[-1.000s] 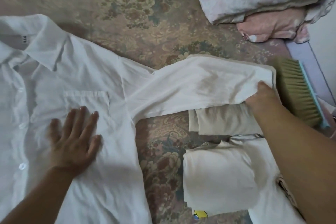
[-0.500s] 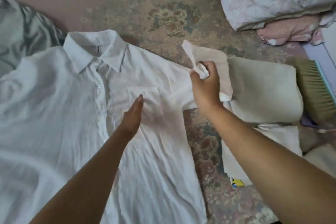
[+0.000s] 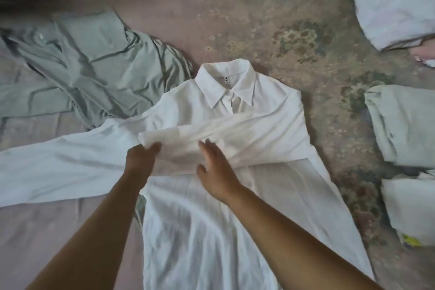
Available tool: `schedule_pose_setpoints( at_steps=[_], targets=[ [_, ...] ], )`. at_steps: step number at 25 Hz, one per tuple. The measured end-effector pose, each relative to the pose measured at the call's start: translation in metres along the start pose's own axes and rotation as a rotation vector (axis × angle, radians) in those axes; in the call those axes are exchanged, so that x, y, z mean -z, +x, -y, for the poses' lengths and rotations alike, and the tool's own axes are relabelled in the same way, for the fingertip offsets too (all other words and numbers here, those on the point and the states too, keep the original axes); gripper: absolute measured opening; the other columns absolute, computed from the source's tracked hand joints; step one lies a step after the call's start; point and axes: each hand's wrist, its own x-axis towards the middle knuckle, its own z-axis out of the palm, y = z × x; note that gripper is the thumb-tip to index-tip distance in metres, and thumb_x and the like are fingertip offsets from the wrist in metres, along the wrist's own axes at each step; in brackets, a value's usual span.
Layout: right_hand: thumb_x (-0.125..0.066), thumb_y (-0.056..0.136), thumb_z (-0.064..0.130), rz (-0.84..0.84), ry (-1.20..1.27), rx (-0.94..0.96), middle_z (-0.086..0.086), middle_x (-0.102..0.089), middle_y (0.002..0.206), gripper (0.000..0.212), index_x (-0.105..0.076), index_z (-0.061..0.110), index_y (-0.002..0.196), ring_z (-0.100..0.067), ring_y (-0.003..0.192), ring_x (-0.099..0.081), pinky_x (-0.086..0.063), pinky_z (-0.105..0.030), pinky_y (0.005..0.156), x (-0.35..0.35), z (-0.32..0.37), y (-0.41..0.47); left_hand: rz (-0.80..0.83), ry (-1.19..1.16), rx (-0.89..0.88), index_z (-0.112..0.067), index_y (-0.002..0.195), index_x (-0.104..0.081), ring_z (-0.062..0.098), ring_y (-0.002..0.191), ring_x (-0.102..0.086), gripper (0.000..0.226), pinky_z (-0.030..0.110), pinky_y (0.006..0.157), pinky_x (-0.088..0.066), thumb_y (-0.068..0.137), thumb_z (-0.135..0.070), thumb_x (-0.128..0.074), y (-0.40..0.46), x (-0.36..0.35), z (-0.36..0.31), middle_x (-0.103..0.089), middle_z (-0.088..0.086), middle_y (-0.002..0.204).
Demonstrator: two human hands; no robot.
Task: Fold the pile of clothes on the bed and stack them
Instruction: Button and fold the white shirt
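While the white shirt (image 3: 247, 195) lies face up in the middle of the bed (image 3: 164, 7), collar (image 3: 226, 82) pointing away from the person, one sleeve (image 3: 235, 134) is folded across the chest from the right shoulder toward the left. The left hand (image 3: 142, 160) grips the cuff end of that sleeve, its fingers curled under the edge of the cloth and the thumb on top. The right hand (image 3: 215, 169) rests flat on the folded sleeve just beside it, fingers straight and close together, thumb spread out to the side. The other sleeve (image 3: 58, 169) stretches out flat to the left over the pinkish sheet. A crumpled grey-green garment (image 3: 94, 66) lies past it, its edge touching the shirt's left shoulder. On the right, well apart from the shirt, sits a folded pale green piece (image 3: 404, 125), and nearer the person a folded white piece (image 3: 412, 205) with a bit of yellow showing at its lower edge. A pale quilt (image 3: 395, 0) is bunched in the far right corner, on the flowered bedcover.
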Motion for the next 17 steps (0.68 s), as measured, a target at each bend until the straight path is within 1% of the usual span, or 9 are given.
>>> schedule_pose_setpoints(
  at_steps=[2,3,5,6,8,10,12,14,17],
  targets=[
    [-0.039,0.095,0.023,-0.095,-0.215,-0.044,-0.019,-0.017,0.155,0.056,-0.028,0.006,0.147,-0.034,0.144,-0.017,-0.019,-0.042,0.117,0.003,-0.034,0.002,0.019,0.134,-0.049,0.002,0.092,-0.063,0.026,0.082,-0.056,0.019,0.035,0.071,-0.044,0.089,-0.017,-0.064,0.015,0.006,0.01,-0.058,0.011,0.078],
    [-0.037,0.096,0.028,-0.075,-0.346,-0.094,-0.018,-0.012,0.157,0.057,-0.023,0.009,0.149,-0.035,0.145,-0.013,-0.019,-0.047,0.116,0.008,-0.052,0.003,0.011,0.174,-0.087,0.001,0.097,-0.063,0.027,0.085,-0.058,0.019,0.035,0.074,-0.047,0.088,-0.017,-0.064,0.02,0.004,0.012,-0.061,0.013,0.084],
    [-0.03,0.102,0.036,0.023,-0.576,-0.206,-0.007,0.007,0.16,0.058,-0.005,0.024,0.152,-0.027,0.147,0.003,-0.01,-0.05,0.115,0.022,-0.08,0.007,0.02,0.132,-0.145,-0.002,0.107,-0.063,0.028,0.09,-0.061,0.024,0.036,0.081,-0.051,0.088,-0.016,-0.063,0.026,-0.003,0.014,-0.065,0.014,0.097],
    [-0.027,0.102,0.04,0.044,-0.632,-0.247,-0.002,0.013,0.159,0.058,0.002,0.03,0.151,-0.024,0.147,0.008,-0.007,-0.05,0.115,0.031,-0.091,0.012,0.044,0.074,-0.161,-0.004,0.108,-0.064,0.026,0.088,-0.06,0.022,0.032,0.077,-0.052,0.089,-0.014,-0.062,0.027,-0.006,0.012,-0.065,0.011,0.095],
    [-0.022,0.1,0.046,0.036,-0.639,-0.337,0.002,0.02,0.158,0.058,0.009,0.039,0.149,-0.023,0.146,0.015,-0.003,-0.053,0.115,0.048,-0.112,0.023,0.08,-0.024,-0.203,-0.01,0.103,-0.064,0.018,0.08,-0.06,0.017,0.024,0.067,-0.051,0.087,-0.015,-0.064,0.031,-0.012,0.015,-0.064,0.001,0.086],
    [-0.018,0.099,0.051,0.059,-0.603,-0.458,0.004,0.026,0.156,0.058,0.013,0.043,0.147,-0.024,0.144,0.02,-0.001,-0.057,0.115,0.064,-0.133,0.03,0.047,0.036,-0.261,-0.013,0.106,-0.062,0.02,0.088,-0.06,0.026,0.027,0.075,-0.05,0.083,-0.023,-0.067,0.033,-0.017,0.024,-0.063,-0.001,0.09],
    [-0.017,0.097,0.055,0.109,-0.595,-0.551,0.006,0.031,0.154,0.06,0.017,0.045,0.145,-0.025,0.143,0.022,-0.001,-0.059,0.113,0.072,-0.146,0.029,-0.051,0.115,-0.317,-0.013,0.119,-0.055,0.018,0.093,-0.054,0.038,0.022,0.077,-0.04,0.084,-0.021,-0.067,0.032,-0.019,0.028,-0.058,-0.002,0.099],
    [-0.015,0.097,0.057,0.106,-0.627,-0.544,0.004,0.034,0.152,0.06,0.019,0.044,0.145,-0.026,0.142,0.025,0.002,-0.061,0.112,0.073,-0.141,0.028,-0.144,0.1,-0.326,-0.015,0.129,-0.046,0.016,0.09,-0.049,0.045,0.015,0.072,-0.032,0.088,-0.018,-0.063,0.03,-0.019,0.027,-0.054,-0.002,0.1],
    [-0.01,0.097,0.056,0.074,-0.723,-0.299,0.001,0.031,0.154,0.058,0.018,0.041,0.146,-0.026,0.142,0.025,0.006,-0.061,0.111,0.043,-0.098,0.032,-0.328,0.011,-0.274,-0.013,0.134,-0.04,0.023,0.096,-0.055,0.05,0.028,0.082,-0.04,0.089,-0.021,-0.061,0.029,0.0,0.034,-0.057,0.005,0.107]
  ],
)
